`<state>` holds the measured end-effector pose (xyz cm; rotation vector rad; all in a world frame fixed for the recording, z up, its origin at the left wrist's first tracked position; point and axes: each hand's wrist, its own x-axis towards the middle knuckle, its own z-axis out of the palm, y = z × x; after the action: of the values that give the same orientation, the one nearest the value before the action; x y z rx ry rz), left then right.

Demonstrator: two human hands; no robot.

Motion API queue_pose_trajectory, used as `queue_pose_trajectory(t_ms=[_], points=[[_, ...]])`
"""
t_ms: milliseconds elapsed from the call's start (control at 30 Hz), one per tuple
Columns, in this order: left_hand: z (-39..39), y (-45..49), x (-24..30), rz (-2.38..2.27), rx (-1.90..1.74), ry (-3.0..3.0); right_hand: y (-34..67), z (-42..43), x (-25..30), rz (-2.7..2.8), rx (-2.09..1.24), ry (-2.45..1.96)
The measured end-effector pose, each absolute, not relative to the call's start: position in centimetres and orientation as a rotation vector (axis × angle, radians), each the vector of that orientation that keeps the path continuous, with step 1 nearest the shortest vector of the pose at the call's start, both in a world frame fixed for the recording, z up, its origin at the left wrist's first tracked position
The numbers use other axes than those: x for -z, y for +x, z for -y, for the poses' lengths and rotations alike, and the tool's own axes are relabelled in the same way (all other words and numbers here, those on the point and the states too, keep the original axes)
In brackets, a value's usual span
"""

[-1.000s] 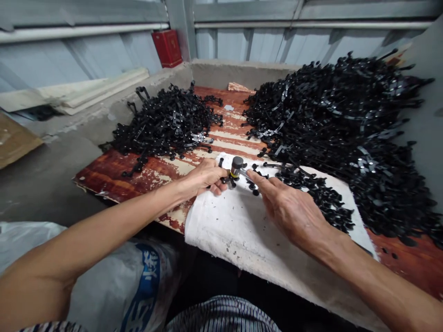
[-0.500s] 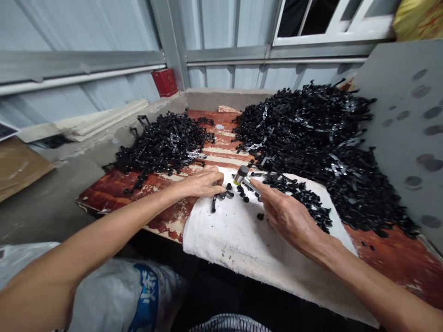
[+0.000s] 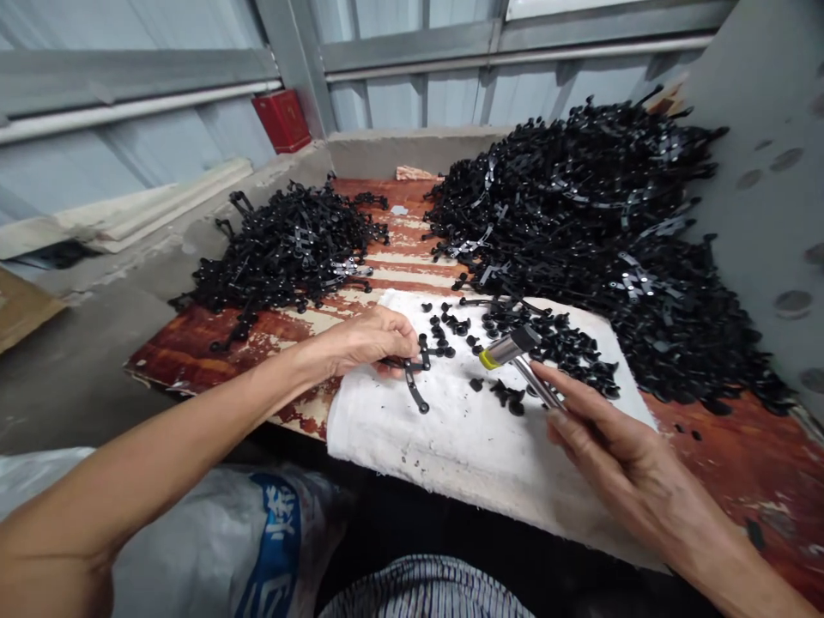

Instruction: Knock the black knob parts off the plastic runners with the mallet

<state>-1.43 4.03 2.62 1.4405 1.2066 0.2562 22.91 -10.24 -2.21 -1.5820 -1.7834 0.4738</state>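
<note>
My left hand (image 3: 379, 337) pinches a black jointed bracket (image 3: 415, 388) over the left part of a white cloth (image 3: 444, 446). One arm of the bracket hangs down toward me, with a round hole at its tip. My right hand (image 3: 618, 455) is wrapped round the metal handle of a small mallet (image 3: 508, 347), which has a dark face on one end and a yellow one on the other. The mallet's head is raised over the cloth. Small black knobs (image 3: 508, 396) lie loose between my hands, and more black caps (image 3: 579, 352) are gathered to the right.
A large heap of black brackets (image 3: 566, 215) covers the right of the worn red board (image 3: 399, 275); a smaller heap of brackets (image 3: 289, 249) is at left. A grey panel (image 3: 766, 223) bounds the right side. A red box (image 3: 281, 120) stands in the back corner.
My right hand has drawn the mallet back to the right and nearer to me. My left hand has lifted the bracket, whose arm now swings outward. The view has tilted down slightly.
</note>
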Motion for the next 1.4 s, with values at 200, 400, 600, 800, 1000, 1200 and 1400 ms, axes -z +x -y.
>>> queue_pose_trajectory(t_ms=[200, 400, 600, 800, 1000, 1200, 1400], points=[[-3.1, -0.5, -1.8, -1.255, -0.315, 1.229, 23.2, 10.9, 2.7, 1.655, -0.564, -1.609], [-3.1, 0.0, -1.1, -1.254, -0.393, 1.171, 23.6, 10.8, 3.1, 1.629, -0.563, -1.573], [-3.0, 0.5, -0.8, -1.264, -0.403, 1.161, 23.8, 11.0, 3.3, 1.637, -0.540, -1.581], [-3.0, 0.3, -0.5, -1.222, -0.401, 1.145, 23.7, 11.0, 3.3, 1.650, -0.534, -1.582], [-3.1, 0.3, -0.3, -1.215, -0.405, 1.133, 23.8, 11.1, 3.2, 1.704, -0.471, -1.563], [-3.1, 0.5, -0.4, -1.224, -0.399, 1.151, 23.7, 11.1, 3.1, 1.697, -0.481, -1.570], [-3.3, 0.9, -0.7, -1.276, -0.350, 1.246, 23.6, 11.0, 3.3, 1.704, -0.455, -1.552]])
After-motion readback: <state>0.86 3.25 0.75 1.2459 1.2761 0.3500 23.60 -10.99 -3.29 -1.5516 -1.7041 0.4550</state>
